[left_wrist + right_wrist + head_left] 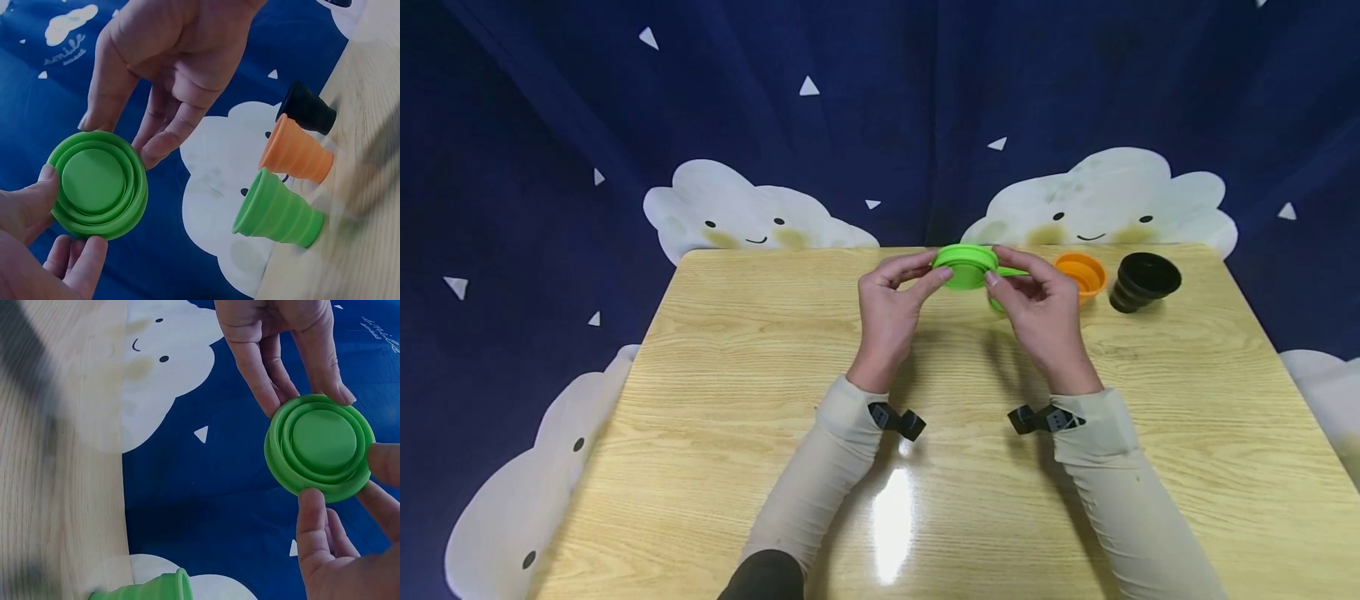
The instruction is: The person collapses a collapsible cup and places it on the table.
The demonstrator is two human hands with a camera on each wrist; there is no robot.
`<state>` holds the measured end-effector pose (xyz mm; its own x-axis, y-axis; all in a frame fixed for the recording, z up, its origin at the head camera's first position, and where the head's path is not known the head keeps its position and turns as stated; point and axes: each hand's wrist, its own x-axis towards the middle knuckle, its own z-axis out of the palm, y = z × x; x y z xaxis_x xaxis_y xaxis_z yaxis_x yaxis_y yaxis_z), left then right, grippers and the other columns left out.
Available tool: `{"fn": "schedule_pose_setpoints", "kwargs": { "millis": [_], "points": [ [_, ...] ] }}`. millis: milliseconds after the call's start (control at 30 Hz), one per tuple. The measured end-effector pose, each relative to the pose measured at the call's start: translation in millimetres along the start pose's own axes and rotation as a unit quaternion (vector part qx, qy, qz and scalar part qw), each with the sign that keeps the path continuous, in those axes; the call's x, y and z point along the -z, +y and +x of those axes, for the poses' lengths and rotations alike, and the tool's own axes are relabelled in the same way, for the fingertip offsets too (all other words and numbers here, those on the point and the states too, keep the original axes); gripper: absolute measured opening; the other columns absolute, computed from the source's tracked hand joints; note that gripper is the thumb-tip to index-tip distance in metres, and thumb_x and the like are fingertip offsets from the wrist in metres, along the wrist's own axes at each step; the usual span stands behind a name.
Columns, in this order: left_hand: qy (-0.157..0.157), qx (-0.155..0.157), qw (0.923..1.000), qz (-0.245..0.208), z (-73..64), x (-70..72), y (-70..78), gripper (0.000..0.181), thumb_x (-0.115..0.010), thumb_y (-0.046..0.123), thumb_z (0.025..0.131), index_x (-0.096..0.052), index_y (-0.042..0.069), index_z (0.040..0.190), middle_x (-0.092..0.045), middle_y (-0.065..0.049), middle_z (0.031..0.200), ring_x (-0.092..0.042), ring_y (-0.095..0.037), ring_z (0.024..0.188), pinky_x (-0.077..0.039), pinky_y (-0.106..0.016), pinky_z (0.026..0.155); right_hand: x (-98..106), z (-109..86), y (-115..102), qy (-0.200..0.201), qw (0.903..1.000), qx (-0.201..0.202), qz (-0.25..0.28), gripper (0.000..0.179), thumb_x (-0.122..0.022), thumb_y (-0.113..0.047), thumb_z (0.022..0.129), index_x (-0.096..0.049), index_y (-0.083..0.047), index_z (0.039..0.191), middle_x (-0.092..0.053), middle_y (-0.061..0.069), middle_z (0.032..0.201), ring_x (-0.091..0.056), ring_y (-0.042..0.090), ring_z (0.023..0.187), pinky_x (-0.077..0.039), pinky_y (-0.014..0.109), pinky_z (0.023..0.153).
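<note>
Left hand [891, 304] and right hand [1042, 304] pinch the flattened cup [967, 271] near head-view centre; orange cup [1084, 273] stands farther right.

White script lettering stands on the dark blue cloth [156, 265]. In the left wrist view, the slanting word "smile" [65, 49] sits just below a small white cloud [71, 25], with a smaller line of writing [75, 56] under it, too blurred to read. In the right wrist view, lettering near the upper right corner also seems to read "smile", its smaller second line illegible.
</note>
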<state>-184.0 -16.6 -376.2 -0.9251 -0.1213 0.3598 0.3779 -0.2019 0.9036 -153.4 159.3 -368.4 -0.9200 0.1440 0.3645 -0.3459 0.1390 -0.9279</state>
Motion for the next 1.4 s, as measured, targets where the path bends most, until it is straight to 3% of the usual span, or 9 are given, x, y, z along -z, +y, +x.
{"fn": "schedule_pose_setpoints", "kwargs": {
  "millis": [233, 333, 467, 567, 733, 867, 1033, 1267, 1400],
  "points": [
    [0.005, 0.013, 0.9998, -0.013, -1.3, -0.1, -0.9, 0.028, -0.086, 0.0, 0.078, -0.077, -0.003, 0.105, -0.075, -0.009, 0.101, -0.07, -0.021, 0.088, -0.058, -0.029, 0.074, -1.6, -1.4, 0.1, 0.009, 0.9998, 0.017, -0.003, 0.031, -0.073, -0.007, 0.093, -0.071, -0.003, 0.124, -0.065, 0.012, 0.116, -0.069, 0.015, 0.092, -0.058, 0.02, 0.074],
    [0.003, 0.018, 0.9995, -0.027, -2.5, -0.4, -1.3, 0.03, -0.085, 0.0, 0.079, -0.076, -0.004, 0.108, -0.076, -0.009, 0.102, -0.072, -0.021, 0.087, -0.059, -0.03, 0.076, -5.3, -4.2, -13.0, 0.015, 0.9996, 0.024, -0.008, 0.029, -0.071, -0.003, 0.093, -0.07, 0.003, 0.122, -0.064, 0.015, 0.11, -0.068, 0.012, 0.09, -0.055, 0.018, 0.075],
    [0.004, 0.024, 0.9983, -0.052, -3.7, -1.9, -1.5, 0.031, -0.084, -0.002, 0.08, -0.075, -0.005, 0.109, -0.075, -0.013, 0.103, -0.073, -0.025, 0.089, -0.06, -0.036, 0.081, -8.9, -7.3, -27.8, 0.022, 0.9992, 0.033, -0.004, 0.026, -0.069, 0.0, 0.094, -0.069, 0.009, 0.119, -0.065, 0.009, 0.102, -0.066, 0.011, 0.088, -0.053, 0.017, 0.075],
    [0.008, 0.031, 0.9979, -0.056, -4.3, -2.5, -1.6, 0.03, -0.085, -0.001, 0.079, -0.075, -0.006, 0.107, -0.074, -0.014, 0.101, -0.073, -0.024, 0.09, -0.06, -0.037, 0.083, -8.2, -5.7, -19.5, 0.027, 0.9989, 0.038, 0.005, 0.026, -0.07, 0.0, 0.093, -0.07, 0.008, 0.118, -0.066, 0.007, 0.1, -0.065, 0.013, 0.088, -0.053, 0.018, 0.077],
    [0.011, 0.039, 0.9974, -0.06, -4.4, -2.9, -1.1, 0.029, -0.086, -0.002, 0.078, -0.072, -0.009, 0.102, -0.072, -0.015, 0.098, -0.071, -0.024, 0.09, -0.06, -0.036, 0.082, -6.0, -1.4, -0.2, 0.028, 0.9987, 0.034, 0.026, 0.032, -0.075, 0.0, 0.089, -0.07, 0.005, 0.121, -0.065, 0.021, 0.107, -0.066, 0.018, 0.092, -0.055, 0.019, 0.082],
    [0.012, 0.047, 0.9969, -0.061, -4.9, -2.8, -1.2, 0.031, -0.088, -0.004, 0.074, -0.07, -0.009, 0.099, -0.071, -0.015, 0.097, -0.07, -0.029, 0.092, -0.06, -0.035, 0.081, -5.8, -0.1, 2.3, 0.018, 0.9974, 0.03, 0.063, 0.042, -0.079, 0.005, 0.084, -0.069, 0.002, 0.124, -0.063, 0.025, 0.114, -0.065, 0.024, 0.099, -0.056, 0.026, 0.09],
    [0.005, 0.052, 0.9968, -0.061, -5.5, -2.1, -1.0, 0.038, -0.089, -0.009, 0.068, -0.07, -0.009, 0.101, -0.071, -0.016, 0.1, -0.07, -0.032, 0.096, -0.059, -0.04, 0.086, -6.4, 0.3, -0.5, 0.011, 0.9968, 0.027, 0.074, 0.054, -0.083, 0.01, 0.077, -0.068, -0.001, 0.128, -0.061, 0.025, 0.122, -0.063, 0.027, 0.106, -0.052, 0.033, 0.097],
    [0.003, 0.046, 0.9967, -0.067, -5.3, -2.6, -0.5, 0.045, -0.09, -0.014, 0.063, -0.07, -0.01, 0.103, -0.069, -0.017, 0.104, -0.068, -0.026, 0.1, -0.055, -0.045, 0.095, -8.3, 0.5, -1.5, 0.02, 0.9972, 0.032, 0.064, 0.06, -0.083, 0.015, 0.073, -0.066, 0.001, 0.129, -0.061, 0.026, 0.122, -0.064, 0.027, 0.108, -0.052, 0.032, 0.097],
    [-0.002, 0.047, 0.9964, -0.07, -4.8, -2.1, -1.1, 0.045, -0.088, -0.017, 0.063, -0.07, -0.012, 0.103, -0.07, -0.018, 0.11, -0.067, -0.026, 0.105, -0.055, -0.042, 0.096, -7.8, 1.0, -0.8, 0.018, 0.9967, 0.033, 0.072, 0.064, -0.082, 0.018, 0.072, -0.064, 0.002, 0.131, -0.061, 0.024, 0.126, -0.064, 0.028, 0.112, -0.052, 0.034, 0.098]
  ]
}}
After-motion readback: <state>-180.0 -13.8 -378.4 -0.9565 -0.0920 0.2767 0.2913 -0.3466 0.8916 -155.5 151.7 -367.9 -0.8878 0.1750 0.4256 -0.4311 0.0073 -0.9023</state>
